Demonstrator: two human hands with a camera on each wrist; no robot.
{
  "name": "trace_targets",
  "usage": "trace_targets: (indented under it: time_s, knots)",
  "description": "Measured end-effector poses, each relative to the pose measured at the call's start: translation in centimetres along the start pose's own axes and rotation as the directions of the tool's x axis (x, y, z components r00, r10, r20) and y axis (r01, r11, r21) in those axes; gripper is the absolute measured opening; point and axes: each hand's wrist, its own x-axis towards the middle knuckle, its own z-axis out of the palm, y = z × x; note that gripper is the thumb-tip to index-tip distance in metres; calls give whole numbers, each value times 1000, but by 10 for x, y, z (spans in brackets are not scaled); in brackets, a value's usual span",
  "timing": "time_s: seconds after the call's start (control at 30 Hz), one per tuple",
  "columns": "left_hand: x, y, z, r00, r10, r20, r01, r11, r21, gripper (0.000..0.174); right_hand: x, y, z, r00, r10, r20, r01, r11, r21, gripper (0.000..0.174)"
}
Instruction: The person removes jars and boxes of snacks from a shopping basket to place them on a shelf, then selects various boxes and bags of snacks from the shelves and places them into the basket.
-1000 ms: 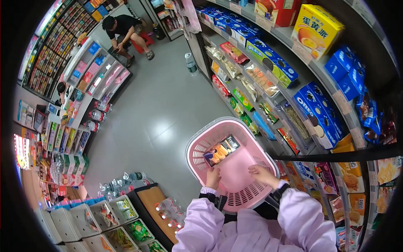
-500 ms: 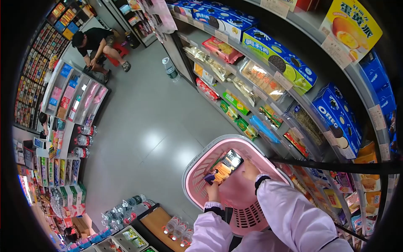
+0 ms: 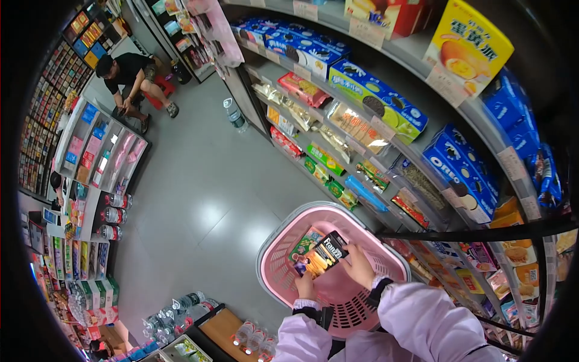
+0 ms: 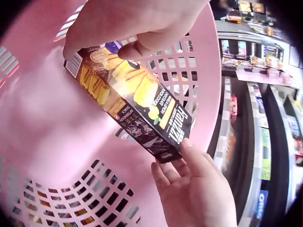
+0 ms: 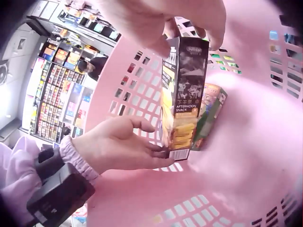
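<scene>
Both hands hold a black and yellow Franzzi cookie box (image 3: pixel 326 256) inside a pink plastic basket (image 3: pixel 282 242). At the box's near left end, my left hand (image 3: pixel 305 286) grips it, the thumb over the printed front in the left wrist view. My right hand (image 3: pixel 360 266) pinches the opposite end, beside the brand name. The box stands tilted, its narrow side (image 5: pixel 189 104) facing the right wrist camera. Behind it in the basket, a green printed box (image 5: pixel 210 112) leans close to the wall, partly covered by the cookie box.
Shelves of snacks run along the right, with Oreo boxes (image 3: pixel 461 175) and a yellow pie box (image 3: pixel 470 48). A lone water bottle (image 3: pixel 235 114) stands on the grey floor (image 3: pixel 181 181). A seated person (image 3: pixel 129 78) is at the far left; more bottles (image 3: pixel 175 314) stand at lower left.
The box was lying in the basket with both hands apart from it; the left hand took it, then the right hand gripped the other end. It has lifted, uncovering the green box.
</scene>
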Motion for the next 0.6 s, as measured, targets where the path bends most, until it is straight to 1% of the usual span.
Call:
trace_targets:
  time_s: [0.03, 0.07, 0.13, 0.2, 0.27, 0.3, 0.33, 0.37, 0.4, 0.47, 0.5, 0.53, 0.57, 0.6]
  knots:
    - [-5, -6, 0, 999, 26, 47, -22, 997, -70, 6, -6, -10, -11, 999, 37, 23, -39, 995, 90, 31]
    - [-11, -10, -5, 997, 3, 71, 1, 998, -55, 6, -13, -18, -19, 999, -7, -35, 9, 998, 67, 29]
    - [-36, -4, -7, 990, -43, 131, 45, 999, -18, 7, -25, -31, -37, 998, 5, -55, 2, 993, 121, 26]
    - [-70, 8, 1, 983, -54, 173, 71, 993, -95, 9, -37, -44, -56, 990, -108, -92, 117, 989, 94, 23]
    - [-102, 21, 5, 954, -64, 292, 73, 997, -21, 14, -50, -62, -80, 977, -179, -114, 192, 975, 110, 24]
    - [-112, 25, -1, 935, -74, 346, 86, 996, -19, 24, -56, -68, -92, 977, -186, -108, 199, 971, 131, 26]
    - [-121, 29, -6, 913, -85, 400, 99, 995, -14, 38, -62, -76, -105, 975, -197, -103, 211, 966, 149, 27]
    - [-134, 34, -7, 894, -83, 440, 91, 996, 2, 39, -69, -87, -122, 979, -184, -89, 198, 960, 200, 30]
    - [-148, 39, 1, 884, -53, 465, 54, 999, 11, 39, -76, -88, -134, 980, -179, -82, 193, 956, 220, 32]
    - [-181, 48, 16, 870, 61, 490, -73, 997, 6, 41, -92, -97, -160, 977, -183, -106, 207, 933, 296, 34]
    - [-201, 52, 22, 860, 133, 493, -148, 989, -8, 42, -102, -99, -173, 966, -215, -141, 248, 920, 303, 35]
    - [-219, 55, 30, 842, 211, 496, -230, 973, -23, 42, -111, -101, -187, 953, -247, -174, 291, 906, 309, 37]
    - [-238, 56, 38, 819, 280, 502, -301, 953, -40, 43, -123, -107, -205, 954, -254, -162, 297, 880, 370, 39]
    - [-256, 57, 47, 787, 349, 509, -373, 926, -58, 44, -135, -111, -221, 944, -271, -191, 323, 880, 348, 40]
